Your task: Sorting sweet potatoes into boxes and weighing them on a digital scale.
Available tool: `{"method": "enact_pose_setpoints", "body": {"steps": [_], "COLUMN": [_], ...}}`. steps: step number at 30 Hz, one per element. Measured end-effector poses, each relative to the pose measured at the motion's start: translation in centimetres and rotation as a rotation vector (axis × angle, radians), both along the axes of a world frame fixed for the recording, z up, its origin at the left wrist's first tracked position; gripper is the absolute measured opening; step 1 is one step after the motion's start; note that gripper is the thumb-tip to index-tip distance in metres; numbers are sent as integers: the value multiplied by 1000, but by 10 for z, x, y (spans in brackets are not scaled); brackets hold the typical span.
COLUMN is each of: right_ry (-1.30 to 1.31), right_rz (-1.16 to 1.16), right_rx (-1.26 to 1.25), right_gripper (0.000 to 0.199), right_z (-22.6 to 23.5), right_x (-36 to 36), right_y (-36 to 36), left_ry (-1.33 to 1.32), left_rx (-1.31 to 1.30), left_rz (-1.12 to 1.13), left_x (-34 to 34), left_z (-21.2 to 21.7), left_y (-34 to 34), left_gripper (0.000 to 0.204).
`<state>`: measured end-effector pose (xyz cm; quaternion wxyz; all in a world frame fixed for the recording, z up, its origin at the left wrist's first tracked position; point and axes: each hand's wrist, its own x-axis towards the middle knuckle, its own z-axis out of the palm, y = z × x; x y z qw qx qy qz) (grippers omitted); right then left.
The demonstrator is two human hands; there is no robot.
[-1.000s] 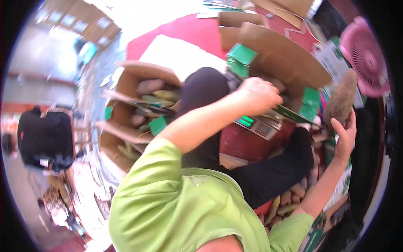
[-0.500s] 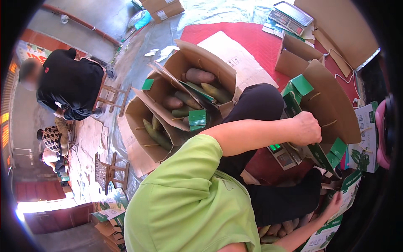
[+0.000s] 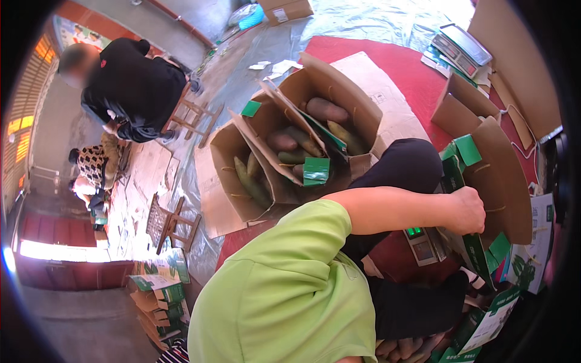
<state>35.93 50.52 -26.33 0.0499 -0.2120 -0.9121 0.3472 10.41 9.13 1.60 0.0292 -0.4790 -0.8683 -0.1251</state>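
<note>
My left hand (image 3: 466, 210) is closed on the near rim of an upright cardboard box (image 3: 502, 175) with green flaps, its arm reaching across my dark-trousered knee. Against that box's near side is a digital scale (image 3: 423, 249) with a lit green display; whether the box rests on it I cannot tell. My right hand is out of view. Below my legs lie brownish root vegetables (image 3: 402, 349), partly hidden. By them, at lower right, is a green-and-white printed carton (image 3: 487, 327).
Ahead stand open cardboard boxes (image 3: 290, 196) holding long green and reddish-brown root vegetables (image 3: 327, 111). A second scale (image 3: 457, 54) sits at far right. Left are a small wooden stool (image 3: 175, 222), a seated person in black (image 3: 133, 91), folded cartons (image 3: 160, 296), and people farther off.
The view has shifted, so the scene sits farther right and slightly lower. My right hand, earlier by the printed carton at lower right, has left view. My left hand stays on the box's rim.
</note>
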Motion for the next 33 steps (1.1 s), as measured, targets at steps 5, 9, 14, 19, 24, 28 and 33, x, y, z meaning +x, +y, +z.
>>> {"method": "enact_pose_setpoints", "body": {"steps": [5,9,14,19,24,28,33], "right_ry": [45,71,111,149,187,216,221], "right_rz": [24,32,6,-45,-86,-142,-327], "right_rx": [22,53,82,116,151,200,369], "right_gripper": [43,44,45,47,49,50,52], "right_z": [1,-3,-4,1,10,24,77], "right_x": [-28,-33,-36,-32,-29,-19,49], "right_y": [-30,-36,-50,-65,-82,-90,-55], "left_ry": [31,9,20,14,21,-32,-25], "left_rx": [25,37,5,-1,1,-15,3], "left_rz": [-1,22,37,24,33,12,28], "left_x": [4,4,4,3,5,6,5], "left_z": [-2,-3,-6,0,-1,6,1], "left_y": [2,0,4,0,1,2,3], "left_gripper": [12,13,12,14,15,16,11]}}
